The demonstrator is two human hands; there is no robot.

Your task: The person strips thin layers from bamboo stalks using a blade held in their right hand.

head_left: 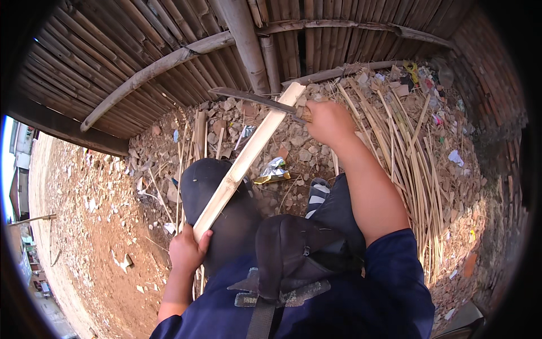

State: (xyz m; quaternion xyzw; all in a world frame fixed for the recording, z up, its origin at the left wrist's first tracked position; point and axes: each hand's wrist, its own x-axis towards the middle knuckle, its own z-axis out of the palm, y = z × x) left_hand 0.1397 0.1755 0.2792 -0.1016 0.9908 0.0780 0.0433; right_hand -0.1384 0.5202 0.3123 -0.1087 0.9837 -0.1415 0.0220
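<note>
My left hand (pixel 188 247) is closed round the near end of a long pale split bamboo piece (pixel 239 168), which slants up and away to the right across my knee. In my right hand (pixel 329 122) is the handle of a long-bladed machete (pixel 257 100). Its dark blade points left and crosses the bamboo near the far end, apparently touching it; the exact contact of the edge cannot be made out. My right fingers wrap the handle and hide most of it.
Many thin bamboo strips (pixel 406 158) lie in a heap to the right. Rubble and a silver-gold wrapper (pixel 273 171) cover the ground ahead. A bamboo wall (pixel 141 56) with a thick post (pixel 244 45) rises in front, a brick wall (pixel 497 96) at the right.
</note>
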